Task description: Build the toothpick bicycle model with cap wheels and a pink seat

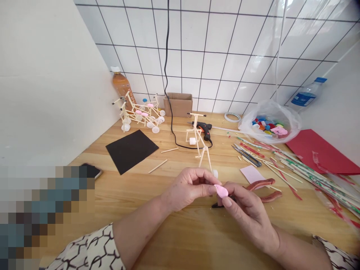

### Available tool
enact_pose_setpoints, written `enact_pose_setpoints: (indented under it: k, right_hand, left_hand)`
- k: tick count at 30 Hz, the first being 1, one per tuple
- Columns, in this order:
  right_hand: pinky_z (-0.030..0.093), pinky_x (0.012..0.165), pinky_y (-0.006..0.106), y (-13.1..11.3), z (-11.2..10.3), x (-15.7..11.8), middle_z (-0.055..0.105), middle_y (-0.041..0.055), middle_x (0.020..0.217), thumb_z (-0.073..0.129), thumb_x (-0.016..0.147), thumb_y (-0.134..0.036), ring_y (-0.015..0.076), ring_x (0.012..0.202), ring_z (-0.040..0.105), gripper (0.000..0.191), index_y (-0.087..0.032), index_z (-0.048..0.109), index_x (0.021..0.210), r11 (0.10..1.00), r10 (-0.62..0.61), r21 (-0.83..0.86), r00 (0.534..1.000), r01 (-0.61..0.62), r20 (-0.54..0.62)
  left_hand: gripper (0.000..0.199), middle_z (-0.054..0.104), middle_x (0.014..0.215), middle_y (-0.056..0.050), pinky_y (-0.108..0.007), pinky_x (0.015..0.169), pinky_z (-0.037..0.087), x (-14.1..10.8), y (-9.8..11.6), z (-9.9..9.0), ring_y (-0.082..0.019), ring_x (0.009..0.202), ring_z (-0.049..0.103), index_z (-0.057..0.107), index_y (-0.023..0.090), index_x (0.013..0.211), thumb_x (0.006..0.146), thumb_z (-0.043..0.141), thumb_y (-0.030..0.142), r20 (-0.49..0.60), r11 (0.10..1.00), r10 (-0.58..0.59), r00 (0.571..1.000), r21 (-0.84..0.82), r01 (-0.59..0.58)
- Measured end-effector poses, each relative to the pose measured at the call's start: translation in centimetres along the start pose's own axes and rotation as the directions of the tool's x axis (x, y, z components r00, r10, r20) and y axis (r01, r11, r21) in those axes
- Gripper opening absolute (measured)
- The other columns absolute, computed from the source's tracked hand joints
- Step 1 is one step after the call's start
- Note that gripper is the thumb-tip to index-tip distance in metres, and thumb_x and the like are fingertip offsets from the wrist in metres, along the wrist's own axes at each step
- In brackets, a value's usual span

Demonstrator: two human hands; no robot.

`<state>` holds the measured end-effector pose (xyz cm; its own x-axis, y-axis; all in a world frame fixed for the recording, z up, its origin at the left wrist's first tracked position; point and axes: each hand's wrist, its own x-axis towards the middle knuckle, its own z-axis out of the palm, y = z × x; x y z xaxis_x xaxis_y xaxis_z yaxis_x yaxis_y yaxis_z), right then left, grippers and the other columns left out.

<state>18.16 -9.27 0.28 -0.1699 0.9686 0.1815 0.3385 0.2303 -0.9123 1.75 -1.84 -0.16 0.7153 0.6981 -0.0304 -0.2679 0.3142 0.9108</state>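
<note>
A small pink piece of soft clay (221,191), flattened and rounded, is pinched between my two hands above the front of the table. My left hand (188,189) holds its left end between thumb and fingertips. From the other side, my right hand (247,210) grips it with thumb and forefinger. Just beyond my hands stands a little stick tricycle frame (197,138) with dark handlebar ends and a white wheel block. Red-handled pliers (261,183) lie partly hidden behind my right hand.
Finished-looking stick tricycles (140,112) with pink seats stand at back left near a tea bottle (121,84). A glue gun (204,127), scissors (247,155), wrapped sticks (309,172), a bag of bottle caps (247,125), black sheet (132,150) and phone (91,170) lie around.
</note>
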Motion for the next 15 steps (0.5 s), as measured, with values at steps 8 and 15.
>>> enact_pose_setpoints:
  k: [8, 15]
  right_hand:
    - [0.037, 0.062, 0.025, 0.05, -0.04, 0.14, 0.053, 0.0000, 0.065, 0.051, 0.087, -0.036, 0.0132, 0.064, 0.045, 0.024, -0.020, 0.061, 0.072, 0.931, 0.126, 0.336, 0.990, -0.141, 0.067]
    - [0.032, 0.062, 0.027, 0.74, -0.27, 0.22, 0.056, 0.0011, 0.064, 0.051, 0.086, -0.042, 0.0139, 0.064, 0.043, 0.030, -0.018, 0.061, 0.071, 0.862, 0.167, 0.459, 0.975, -0.215, 0.143]
  left_hand:
    - [0.012, 0.068, 0.073, -0.005, -0.027, 0.070, 0.048, 0.02, -0.28, -0.37, -0.014, 0.070, 0.063, 0.068, 0.011, 0.081, 0.073, 0.069, 0.020, 0.097, 0.998, -0.012, 0.995, -0.066, 0.019]
    - [0.012, 0.070, 0.074, -0.007, -0.033, 0.072, 0.051, 0.04, -0.34, -0.33, -0.018, 0.070, 0.067, 0.068, 0.011, 0.084, 0.074, 0.068, 0.018, 0.178, 0.991, 0.001, 0.984, -0.136, 0.023]
